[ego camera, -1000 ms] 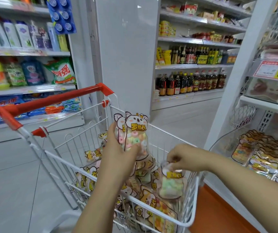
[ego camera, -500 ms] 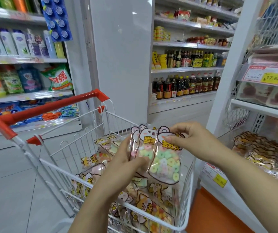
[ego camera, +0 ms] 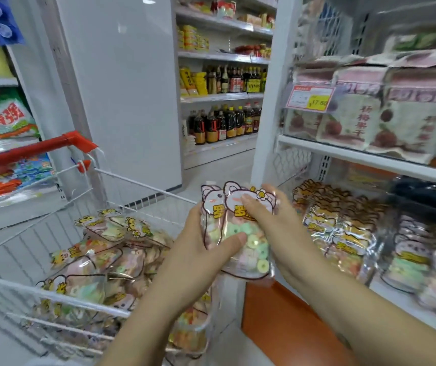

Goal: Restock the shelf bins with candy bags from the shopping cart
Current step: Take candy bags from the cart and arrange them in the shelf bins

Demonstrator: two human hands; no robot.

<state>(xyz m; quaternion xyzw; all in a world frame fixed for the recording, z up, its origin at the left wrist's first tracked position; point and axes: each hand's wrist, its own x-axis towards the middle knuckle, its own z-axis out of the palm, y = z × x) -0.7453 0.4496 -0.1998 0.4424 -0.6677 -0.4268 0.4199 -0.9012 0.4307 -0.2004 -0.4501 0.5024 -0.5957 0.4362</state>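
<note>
Both hands are holding two overlapping candy bags (ego camera: 256, 249) upright. The left hand (ego camera: 198, 249) is gripping them from the side, its thumb pressing across the front. The right hand (ego camera: 282, 228) is clasping the other edge, its fingers (ego camera: 253, 204) lying over the printed tops. Below and left of the fingers, more bags (ego camera: 100, 262) are lying heaped in the white wire shopping cart (ego camera: 53, 293). Just right of the fingers, matching stocked bags (ego camera: 335, 225) are standing packed on the lower shelf (ego camera: 409, 305). Above them, dried-fruit packs (ego camera: 364, 122) are sitting behind a price tag (ego camera: 310, 99). Far beyond the fingers, dark bottles (ego camera: 222, 122) are lining another shelf.
</note>
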